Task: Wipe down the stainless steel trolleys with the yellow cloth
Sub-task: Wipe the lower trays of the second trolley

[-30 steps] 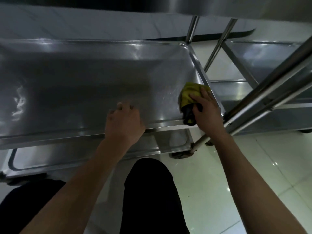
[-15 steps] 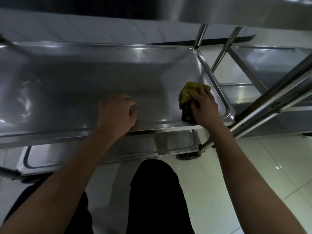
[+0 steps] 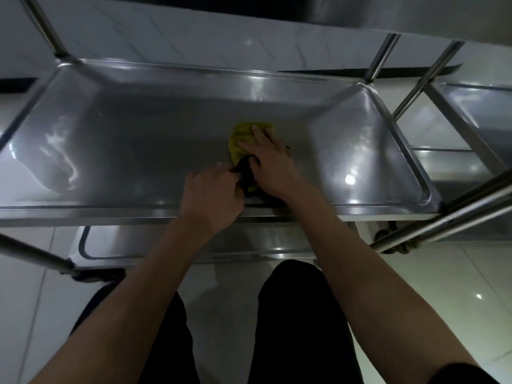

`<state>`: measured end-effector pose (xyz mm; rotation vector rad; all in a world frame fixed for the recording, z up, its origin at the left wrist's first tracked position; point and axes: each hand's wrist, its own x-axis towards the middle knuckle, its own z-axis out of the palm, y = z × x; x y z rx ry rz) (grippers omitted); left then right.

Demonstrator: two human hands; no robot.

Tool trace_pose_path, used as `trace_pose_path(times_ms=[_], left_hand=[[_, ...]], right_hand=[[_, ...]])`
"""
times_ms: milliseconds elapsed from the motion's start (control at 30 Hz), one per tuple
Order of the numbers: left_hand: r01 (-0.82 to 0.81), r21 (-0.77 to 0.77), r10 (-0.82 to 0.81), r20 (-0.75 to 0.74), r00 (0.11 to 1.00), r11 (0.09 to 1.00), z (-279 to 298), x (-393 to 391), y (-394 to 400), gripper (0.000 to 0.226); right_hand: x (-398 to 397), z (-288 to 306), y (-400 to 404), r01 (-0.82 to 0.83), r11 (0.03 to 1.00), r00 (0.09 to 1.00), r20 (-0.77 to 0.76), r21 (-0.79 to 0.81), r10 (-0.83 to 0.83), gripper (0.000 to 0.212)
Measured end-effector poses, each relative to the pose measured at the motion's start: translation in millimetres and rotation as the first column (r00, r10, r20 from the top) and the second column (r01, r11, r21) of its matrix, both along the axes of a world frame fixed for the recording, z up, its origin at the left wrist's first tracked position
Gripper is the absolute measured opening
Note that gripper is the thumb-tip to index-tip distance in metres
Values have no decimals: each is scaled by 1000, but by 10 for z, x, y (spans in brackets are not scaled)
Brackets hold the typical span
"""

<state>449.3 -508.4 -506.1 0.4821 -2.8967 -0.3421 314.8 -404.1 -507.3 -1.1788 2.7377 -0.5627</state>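
The yellow cloth (image 3: 243, 137) lies bunched on the middle shelf of the stainless steel trolley (image 3: 138, 151), near its front rim. My right hand (image 3: 273, 164) presses flat on the cloth with straight fingers. My left hand (image 3: 212, 191) sits right beside it, its fingers curled round the cloth's dark near end (image 3: 245, 173). Most of the cloth is hidden under both hands.
A lower shelf (image 3: 171, 245) shows beneath the front rim. A second steel trolley (image 3: 476, 112) stands to the right, its slanted posts (image 3: 443, 214) close to my right arm. An upper shelf overhangs at the top. My dark-trousered legs stand on the pale tiled floor (image 3: 457, 295).
My right hand slid the cloth left from the shelf's right end to its middle. My left hand moved from the front rim to the cloth and took hold of its dark end.
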Motion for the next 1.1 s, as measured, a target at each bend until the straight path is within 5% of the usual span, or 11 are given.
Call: trace_pose_path(times_ms=[533, 700, 1100], left_hand=[[-82, 18, 83, -86, 993, 996, 46, -112, 230, 28], [135, 72, -129, -86, 988, 988, 213, -656, 927, 22], [95, 16, -95, -27, 995, 995, 83, -874, 1194, 26]], right_hand=[[-397, -39, 712, 129, 991, 984, -115, -42, -133, 48], [-694, -22, 1260, 231, 972, 961, -150, -37, -233, 49], [-1231, 24, 2381, 441, 897, 874, -211, -36, -438, 47]])
